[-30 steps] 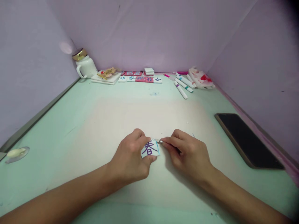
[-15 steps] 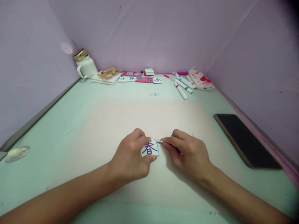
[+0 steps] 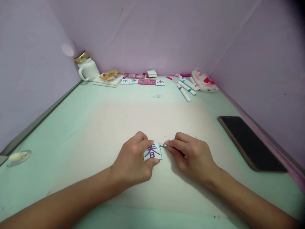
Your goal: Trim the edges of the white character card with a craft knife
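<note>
Over the near middle of the worktop point(image 3: 71, 114), the left hand point(image 3: 132, 159) holds a white card point(image 3: 152, 152) between narrowed fingers, its blue-lined right edge exposed; the right hand point(image 3: 192, 154) pinches a small metal tool point(image 3: 165, 145), tip at that edge. Worktop stretches wide ahead to the markers point(image 3: 184, 92); a phone point(image 3: 250, 144) bounds the right.

I've got a white mug point(image 3: 90, 69), gold top point(image 3: 81, 57), upper left of my feed | goldish packet point(image 3: 110, 75) on a white stack point(image 3: 102, 83) next to it | loose markers point(image 3: 184, 92) near a red-and-white pouch point(image 3: 202, 83), upper right | dark phone point(image 3: 252, 144), right side | pale yellow blob point(image 3: 17, 156), lower left
</note>
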A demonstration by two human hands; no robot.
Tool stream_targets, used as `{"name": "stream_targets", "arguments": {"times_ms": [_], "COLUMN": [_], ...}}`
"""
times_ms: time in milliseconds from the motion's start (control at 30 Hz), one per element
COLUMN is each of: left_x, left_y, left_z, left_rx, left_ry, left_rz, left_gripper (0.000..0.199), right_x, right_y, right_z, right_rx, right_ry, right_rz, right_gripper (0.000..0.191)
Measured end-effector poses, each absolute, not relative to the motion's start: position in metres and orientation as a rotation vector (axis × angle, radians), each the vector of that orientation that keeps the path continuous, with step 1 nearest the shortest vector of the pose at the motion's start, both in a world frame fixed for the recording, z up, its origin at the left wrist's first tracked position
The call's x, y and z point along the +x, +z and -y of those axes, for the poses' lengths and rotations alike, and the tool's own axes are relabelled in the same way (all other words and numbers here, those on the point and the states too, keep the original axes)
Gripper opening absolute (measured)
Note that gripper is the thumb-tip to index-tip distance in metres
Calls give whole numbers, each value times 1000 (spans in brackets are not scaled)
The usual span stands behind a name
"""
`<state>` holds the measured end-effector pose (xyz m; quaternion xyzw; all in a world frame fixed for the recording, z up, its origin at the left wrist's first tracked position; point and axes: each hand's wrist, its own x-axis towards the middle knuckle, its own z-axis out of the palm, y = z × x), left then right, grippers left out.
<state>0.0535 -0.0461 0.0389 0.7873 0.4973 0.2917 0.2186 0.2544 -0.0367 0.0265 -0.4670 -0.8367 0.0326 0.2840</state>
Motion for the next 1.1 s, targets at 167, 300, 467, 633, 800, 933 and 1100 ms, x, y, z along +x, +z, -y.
{"name": "stream_targets", "arguments": {"times_ms": [167,300,467,633,800,933,1100], "left_x": [54,54,54,53,54,54,53], "left_y": [38,39,41,39,36,36,36], "left_z": [46,46,46,46,45,44,45], "left_rx": [2177,2185,2218,2221,2215,2235,2227], "left_ry": [806,810,782,822,860,900,915], "left_rz": [-1381,-1389,-1423,-1391,-1343,-1287,-1277], "left_gripper": [20,21,21,20,16,14,14], "right_x": [255,255,254,254,253,249,247], "right_y": [27,27,28,28,29,29,30], "right_z": [37,38,39,41,43,43,40], "right_rx": [-1270,-1276,-1281,-1304,-1356,-1409,-1425], "right_ry": [120,141,160,164,199,192,165], "right_rz": [2245,2231,2214,2198,2172,2152,2180], "right_gripper": [26,25,25,24,23,24,25]}}
